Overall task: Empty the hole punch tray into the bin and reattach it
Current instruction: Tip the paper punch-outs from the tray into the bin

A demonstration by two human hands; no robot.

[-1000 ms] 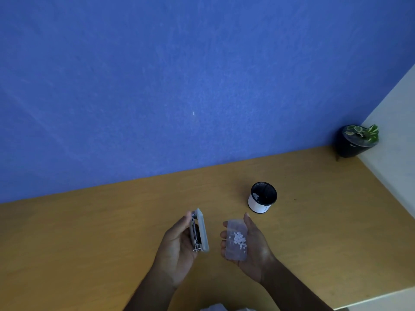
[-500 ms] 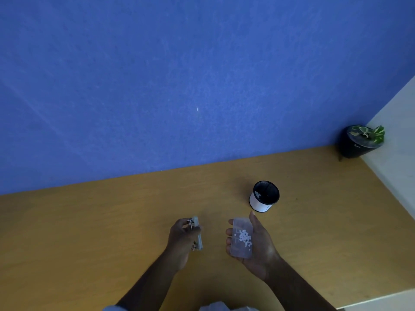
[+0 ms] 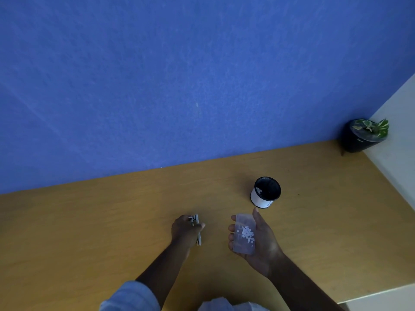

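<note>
**ITEM: punch tray, detached, loaded w/ chads**

Tray [image 3: 244, 234]: clear plastic, shallow, rectangular. Lies flat, open side up, on the palm of the right hand [image 3: 258, 241], above the desk [image 3: 112, 221], just short of the bin [image 3: 265, 192]. Small heap of white chads [image 3: 246, 234] near its centre. Not yet tipped.

Right hand: open and cupped, palm up; fingers curl lightly round the tray's left edge, thumb up along its right side. A cradle, not a clamp.

Handling, est.: v. light, thin-walled, prob. flexes if squeezed; smooth, so could slip. Chads loose, will scatter w/ any jolt or tilt. Best hold looks to be the long edges, thumb one side, fingers the other, kept level till over the bin mouth, then tipped from a short end.

Punch [image 3: 197, 230]: grey body w/ metal parts, in the left hand [image 3: 185, 231], low at the desk surface; whether it touches, cannot tell. Left hand: closed round it from above, knuckles up, thumb out to the right. Stiffer and heavier than the tray, by the look.

Bin: small cylinder, black inside, white wall, upright on desk, beyond the right thumb tip. A few white bits inside already. Narrow mouth vs. tray length, so spill risk at the pour.

Misc.: potted plant [image 3: 365, 134] at the far right corner, well apart. Blue wall [image 3: 179, 75] behind. Pale sleeve [image 3: 130, 297] on left forearm.
</note>
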